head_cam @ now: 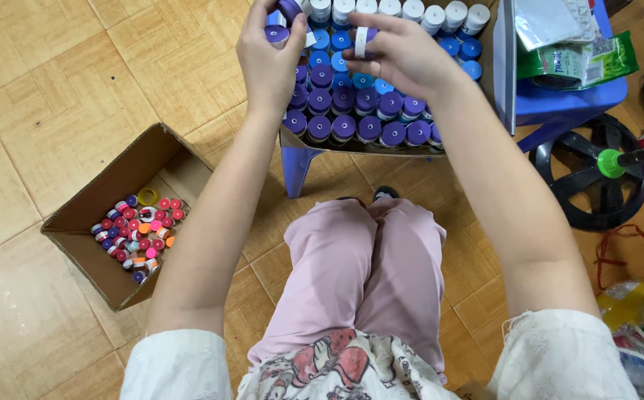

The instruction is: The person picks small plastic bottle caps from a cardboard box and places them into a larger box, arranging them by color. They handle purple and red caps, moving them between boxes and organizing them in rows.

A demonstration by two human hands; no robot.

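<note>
Taking the tray of capped tubes (366,111) on the blue stool (296,167) as the landmark: far to its left, on the tiled floor (41,89), sits an open cardboard box (89,215) with a heap of small pink, red and orange caps (138,230) in its bottom.

Over the tray's left far corner, the left hand (269,63) is curled closed around a purple-capped tube (277,35), its round cap facing the camera, so its long axis runs roughly up toward the viewer.

Over the tray's middle, the right hand (403,55) pinches a small white-labelled tube (361,41) between thumb and fingertips; its long axis appears to run away from the person, though fingers hide most of it.

The tray's tubes stand upright: purple caps nearest the person, blue behind, white farthest.

Right of the tray lie a blue plastic chair (559,100) and a black fan base (596,174).
</note>
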